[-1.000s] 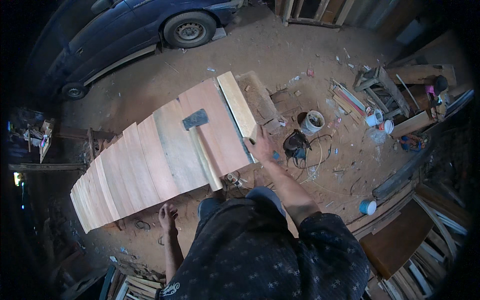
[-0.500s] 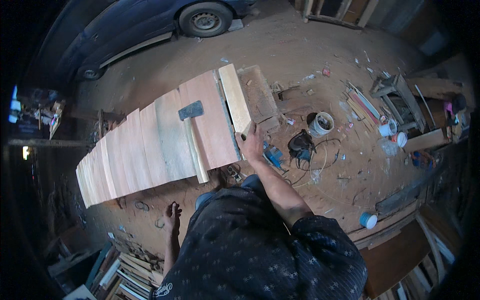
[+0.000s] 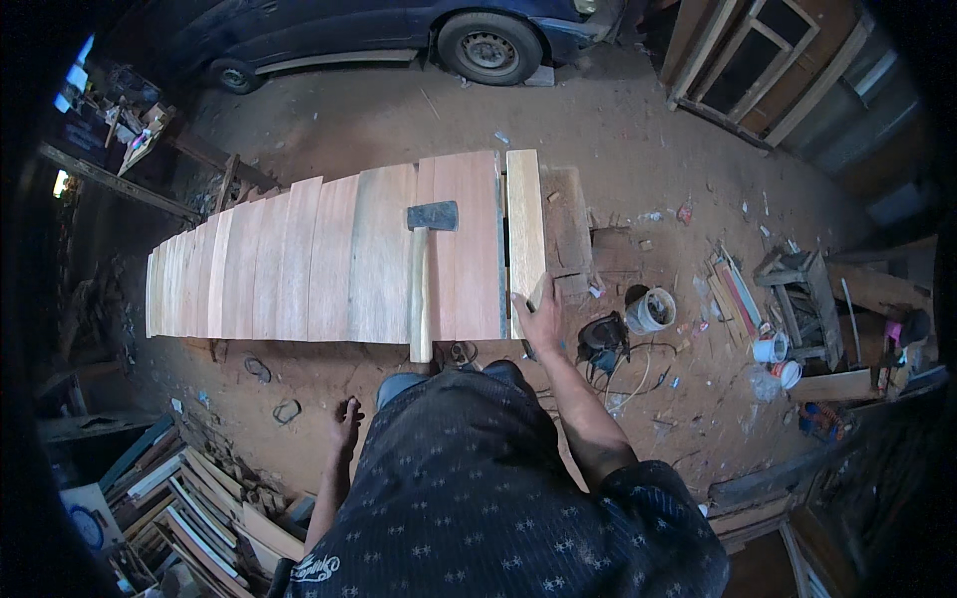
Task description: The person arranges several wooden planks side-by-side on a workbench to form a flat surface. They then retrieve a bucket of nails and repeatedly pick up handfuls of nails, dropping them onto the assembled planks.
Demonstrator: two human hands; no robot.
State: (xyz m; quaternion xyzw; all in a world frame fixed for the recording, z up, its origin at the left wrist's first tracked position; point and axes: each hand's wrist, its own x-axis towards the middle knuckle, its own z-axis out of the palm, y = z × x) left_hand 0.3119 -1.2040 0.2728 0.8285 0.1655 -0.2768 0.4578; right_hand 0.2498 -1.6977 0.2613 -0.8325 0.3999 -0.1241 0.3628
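Resting on the near end of a pale narrow plank [image 3: 524, 224], the right hand [image 3: 539, 317] is lying with fingers partly curled over the edge, gripping it loosely. Plank is running with its long axis away from the person, far end pointing toward the parked car [image 3: 399, 35], lying just beside the right edge of a row of reddish boards [image 3: 299, 259]. Left hand [image 3: 346, 419] is hanging free near the dirt floor [image 3: 618, 130], fingers spread, holding nothing. A hammer [image 3: 423, 274] is lying on the boards, head far, handle pointing back toward the person. A white bucket [image 3: 653, 310] is standing to the right.
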